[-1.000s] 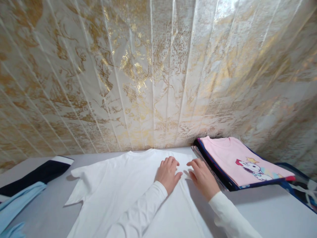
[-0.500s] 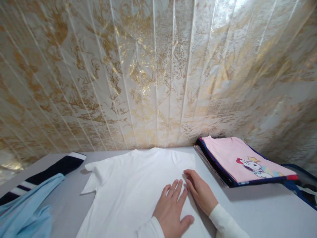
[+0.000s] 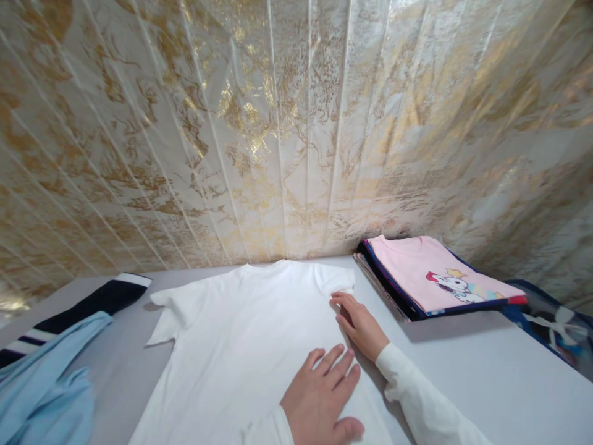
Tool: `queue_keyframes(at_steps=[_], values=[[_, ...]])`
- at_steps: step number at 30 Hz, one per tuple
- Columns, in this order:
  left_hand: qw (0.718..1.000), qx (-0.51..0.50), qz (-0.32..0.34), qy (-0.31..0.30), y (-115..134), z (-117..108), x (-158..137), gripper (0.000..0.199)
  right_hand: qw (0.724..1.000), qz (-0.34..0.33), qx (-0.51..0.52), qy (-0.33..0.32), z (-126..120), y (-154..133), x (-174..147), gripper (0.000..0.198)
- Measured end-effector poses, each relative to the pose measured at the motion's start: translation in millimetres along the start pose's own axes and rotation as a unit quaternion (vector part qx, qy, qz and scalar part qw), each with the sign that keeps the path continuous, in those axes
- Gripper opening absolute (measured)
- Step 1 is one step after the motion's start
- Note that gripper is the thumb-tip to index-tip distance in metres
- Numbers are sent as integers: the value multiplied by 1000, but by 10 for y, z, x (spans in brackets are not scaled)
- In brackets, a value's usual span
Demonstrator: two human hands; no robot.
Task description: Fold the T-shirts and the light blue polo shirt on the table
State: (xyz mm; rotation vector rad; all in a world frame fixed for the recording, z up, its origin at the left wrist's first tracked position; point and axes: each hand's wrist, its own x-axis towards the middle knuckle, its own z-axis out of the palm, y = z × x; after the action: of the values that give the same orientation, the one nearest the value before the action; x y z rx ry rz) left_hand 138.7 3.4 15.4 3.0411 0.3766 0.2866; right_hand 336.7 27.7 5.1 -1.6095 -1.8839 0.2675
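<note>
Shirt (image 3: 231, 327) lies flat left of the folded pile (image 3: 407, 272), long axis near to far, left hand (image 3: 319, 395) fingers spread, empty, over it, right hand (image 3: 364, 324), nearer the pile, half-curled at shirt's edge, grip unclear.

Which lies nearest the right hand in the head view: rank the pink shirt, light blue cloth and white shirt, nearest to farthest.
From the right hand:
1. White shirt: at its fingertips, spread out mostly to its left.
2. Pink shirt: to its right.
3. Light blue cloth: at the far left, past the white shirt.
</note>
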Motion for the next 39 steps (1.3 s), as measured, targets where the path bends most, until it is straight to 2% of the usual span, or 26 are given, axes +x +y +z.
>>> queue_keyframes(at_steps=[4,6,10,16,18,21,25,28,31,33,36,39], values=[[985,116,104,70,250,68,-185,35,1000,-4,-12,-9,-16,3,-2,29],[978,145,119,91,327,74,-290,34,1000,-4,-18,-12,-16,15,-6,28],[977,160,111,85,399,34,-447,35,999,-9,-42,-17,-7,23,-17,27],[976,92,198,29,472,-74,-499,38,994,-20,-102,-30,45,2,-44,32],[984,56,169,-9,463,-135,-535,41,992,-23,-121,-35,48,5,-51,34],[995,16,81,-50,408,-237,-682,49,988,-37,-142,-49,6,-25,-73,40],[997,-4,0,-73,290,-341,-1019,53,982,-77,-145,-89,-31,-257,-164,48],[996,-19,-57,-71,208,-368,-1222,54,972,-132,-131,-142,67,-544,-279,51],[993,-37,-83,-74,155,-358,-1294,55,959,-179,-129,-181,225,-758,-356,55],[993,-43,-86,-72,137,-353,-1314,54,955,-174,-149,-187,290,-806,-374,58],[993,-37,-96,-57,125,-374,-1418,52,959,-145,-173,-174,264,-804,-444,65],[990,-17,-135,-30,128,-416,-1656,51,957,-177,-147,-178,159,-846,-674,68]])
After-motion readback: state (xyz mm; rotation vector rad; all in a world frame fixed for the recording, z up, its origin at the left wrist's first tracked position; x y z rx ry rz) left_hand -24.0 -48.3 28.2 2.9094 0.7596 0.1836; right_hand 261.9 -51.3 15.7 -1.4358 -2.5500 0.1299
